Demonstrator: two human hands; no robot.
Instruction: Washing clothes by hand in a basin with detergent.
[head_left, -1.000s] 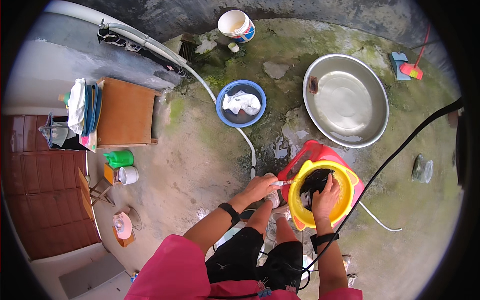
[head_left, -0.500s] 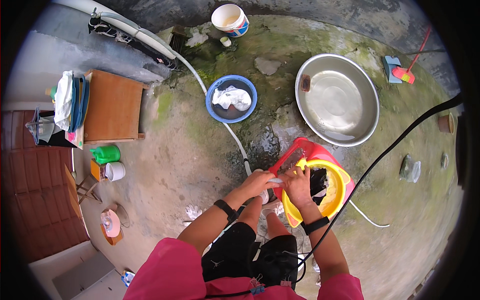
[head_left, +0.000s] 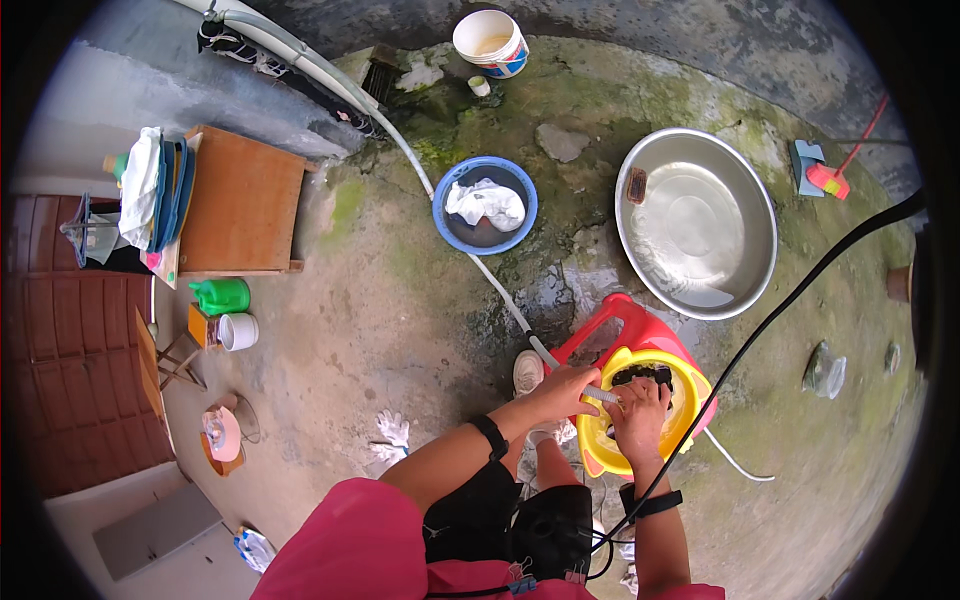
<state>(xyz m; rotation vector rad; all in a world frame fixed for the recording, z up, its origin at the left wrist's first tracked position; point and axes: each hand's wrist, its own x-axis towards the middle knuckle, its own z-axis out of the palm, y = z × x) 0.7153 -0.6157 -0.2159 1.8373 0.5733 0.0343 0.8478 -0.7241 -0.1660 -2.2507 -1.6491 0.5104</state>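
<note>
My left hand (head_left: 566,392) is closed around the end of a grey ribbed hose (head_left: 600,394), whose mouth reaches over the yellow basin (head_left: 594,462). Inside that basin, my right hand (head_left: 640,420) has its fingers bent over a black cloth (head_left: 645,374) and seems to grip it; the fingertips are partly hidden. Water shows around the cloth. The basin rests on a red plastic seat (head_left: 628,322) with a looped arm.
Ahead stand a blue basin (head_left: 447,228) with white cloth and a large metal tub (head_left: 765,265) holding water and a brown brush (head_left: 637,185). A black cable (head_left: 790,300) crosses the right side. White gloves (head_left: 390,432) lie on the floor. Farther off is a white bucket (head_left: 485,50).
My right hand has moved from the basin's near-left rim onto the black cloth, which is now more bunched. The hose end has come over the basin in my left hand. The whole view has shifted.
</note>
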